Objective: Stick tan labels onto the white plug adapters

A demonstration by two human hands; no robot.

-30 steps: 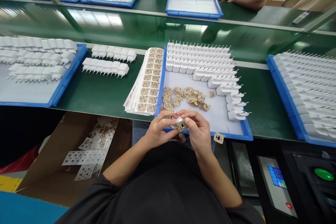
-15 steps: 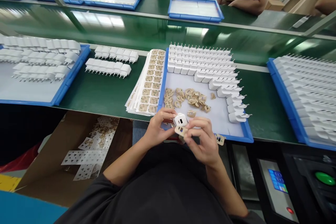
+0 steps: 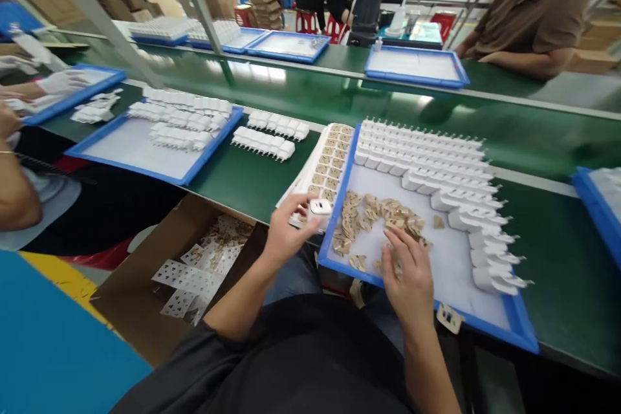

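Note:
My left hand is closed around a white plug charger, its face with the small ports turned up. It is held by the near left corner of a blue-rimmed tray. Over that tray is my right hand, fingers apart, with the fingertips at a heap of tan paper pieces. Rows of white chargers stand prongs-up along the tray's far and right sides. Left of the tray lies a stack of sticker sheets. One tan sticker hangs on the tray's front rim.
Loose chargers sit in two rows beside another blue tray of chargers. Below is a cardboard box with used sheets. A co-worker's gloved hand is at far left; a person in brown sits opposite.
My hands have moved apart. The left keeps the charger, now left of the tray; the right has left it and gone to the tan pieces. The view has swung left.

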